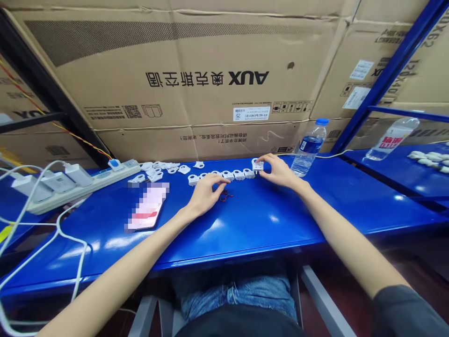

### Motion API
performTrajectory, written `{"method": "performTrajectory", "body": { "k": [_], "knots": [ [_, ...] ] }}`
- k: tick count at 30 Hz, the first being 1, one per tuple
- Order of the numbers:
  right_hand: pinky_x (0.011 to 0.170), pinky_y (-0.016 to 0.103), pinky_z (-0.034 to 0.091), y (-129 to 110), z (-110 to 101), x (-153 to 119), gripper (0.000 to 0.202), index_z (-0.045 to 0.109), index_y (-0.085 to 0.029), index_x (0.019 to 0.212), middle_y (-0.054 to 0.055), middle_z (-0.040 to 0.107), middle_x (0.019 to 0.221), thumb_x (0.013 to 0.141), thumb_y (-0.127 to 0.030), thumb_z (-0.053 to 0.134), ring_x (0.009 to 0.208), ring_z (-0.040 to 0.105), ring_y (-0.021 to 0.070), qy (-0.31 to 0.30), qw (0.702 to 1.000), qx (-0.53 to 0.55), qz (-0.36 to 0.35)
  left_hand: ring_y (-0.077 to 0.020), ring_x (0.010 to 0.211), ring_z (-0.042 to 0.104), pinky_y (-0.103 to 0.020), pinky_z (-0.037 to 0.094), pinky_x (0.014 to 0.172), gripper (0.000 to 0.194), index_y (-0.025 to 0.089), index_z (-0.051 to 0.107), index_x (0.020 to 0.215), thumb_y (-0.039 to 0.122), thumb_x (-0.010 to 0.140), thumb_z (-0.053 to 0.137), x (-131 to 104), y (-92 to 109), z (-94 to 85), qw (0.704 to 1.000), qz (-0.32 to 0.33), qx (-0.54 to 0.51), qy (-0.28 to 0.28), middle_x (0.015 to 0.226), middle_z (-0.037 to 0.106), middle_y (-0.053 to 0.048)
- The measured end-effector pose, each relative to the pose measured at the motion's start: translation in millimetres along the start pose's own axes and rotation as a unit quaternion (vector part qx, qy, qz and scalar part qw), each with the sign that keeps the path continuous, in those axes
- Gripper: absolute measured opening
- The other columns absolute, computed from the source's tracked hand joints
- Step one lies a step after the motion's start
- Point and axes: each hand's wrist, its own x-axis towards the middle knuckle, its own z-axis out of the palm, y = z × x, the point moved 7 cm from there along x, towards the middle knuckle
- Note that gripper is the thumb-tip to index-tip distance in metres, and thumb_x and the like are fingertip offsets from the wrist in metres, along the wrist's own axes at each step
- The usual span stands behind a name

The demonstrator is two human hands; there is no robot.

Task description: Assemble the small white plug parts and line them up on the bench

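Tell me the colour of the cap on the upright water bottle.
Blue, seen in the head view: the bottle cap.

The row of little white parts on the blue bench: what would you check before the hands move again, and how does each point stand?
1. Right hand has a grip on the white part at the row's right end: ok; the fingers pinch it.
2. Left hand is free: ok; it rests on the bench below the row of white parts, holding nothing visible.
3. Small red wire piece is out of the way: not ok; it lies right beside the left hand.
4. Water bottle is capped and upright: ok, though it stands close to the right hand.
5. Loose white parts are within reach: ok, heaped left of the row.
6. Parts in the row face the same way: cannot tell, too small.
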Motion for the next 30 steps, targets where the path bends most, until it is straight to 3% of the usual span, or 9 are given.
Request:
{"method": "performTrajectory", "body": {
  "k": [4, 8, 11, 16, 22, 30],
  "knots": [
    [0.109, 0.042, 0.048, -41, -1, -3, 0.037, 0.064, -0.021, 0.123, 0.011, 0.066, 0.13, 0.085, -0.024, 0.062, 0.124, 0.059, 0.0283, 0.052, 0.997, 0.034, -0.051, -0.0235, 0.097, 0.069, -0.038, 0.054, 0.082, 0.022, 0.023, 0.078, 0.098, 0.034, 0.096, 0.059, 2, -2, -7.8, 0.997, -0.031, -0.057, 0.041, 0.103, 0.079, -0.006],
    [0.108, 0.043, 0.048, -80, 10, -6, 0.041, 0.064, -0.022, 0.123, 0.011, 0.063, 0.133, 0.082, -0.021, 0.063, 0.124, 0.059, 0.028, 0.059, 0.993, 0.027, -0.101, -0.0224, 0.098, 0.072, -0.037, 0.057, 0.086, 0.022, 0.02, 0.076, 0.097, 0.038, 0.093, 0.065, 4, -8, -8.1, 0.985, -0.071, -0.147, 0.048, 0.103, 0.079, -0.007],
    [0.108, 0.044, 0.048, -96, 16, -9, 0.041, 0.064, -0.022, 0.125, 0.012, 0.061, 0.137, 0.084, -0.02, 0.062, 0.127, 0.057, 0.0278, 0.063, 0.99, 0.016, -0.125, -0.0212, 0.1, 0.073, -0.036, 0.058, 0.091, 0.027, 0.019, 0.075, 0.098, 0.043, 0.091, 0.065, 4, -11, -5.7, 0.974, -0.09, -0.201, 0.042, 0.103, 0.079, -0.004],
    [0.109, 0.048, 0.049, -105, 20, -15, 0.042, 0.062, -0.023, 0.129, 0.012, 0.059, 0.142, 0.087, -0.019, 0.06, 0.129, 0.056, 0.0289, 0.069, 0.984, 0.015, -0.161, -0.0223, 0.097, 0.073, -0.037, 0.058, 0.09, 0.029, 0.018, 0.075, 0.096, 0.046, 0.087, 0.07, 4, -13, -3.4, 0.967, -0.095, -0.231, 0.052, 0.101, 0.079, -0.006],
    [0.104, 0.048, 0.054, -112, 20, -18, 0.04, 0.062, -0.023, 0.126, 0.012, 0.064, 0.135, 0.087, -0.014, 0.063, 0.124, 0.06, 0.0291, 0.117, 0.969, 0.012, -0.217, -0.0235, 0.093, 0.073, -0.036, 0.056, 0.085, 0.029, 0.019, 0.076, 0.092, 0.047, 0.083, 0.075, 5, -18, -0.8, 0.963, -0.094, -0.246, 0.06, 0.098, 0.079, -0.007],
    [0.106, 0.048, 0.053, -114, 18, -20, 0.04, 0.061, -0.024, 0.128, 0.012, 0.063, 0.136, 0.089, -0.016, 0.063, 0.126, 0.06, 0.0283, 0.117, 0.97, 0.023, -0.212, -0.0221, 0.089, 0.072, -0.036, 0.055, 0.083, 0.025, 0.02, 0.078, 0.09, 0.044, 0.085, 0.075, 1, -15, -7.8, 0.968, -0.093, -0.214, 0.089, 0.093, 0.079, -0.006]
  ]
}}
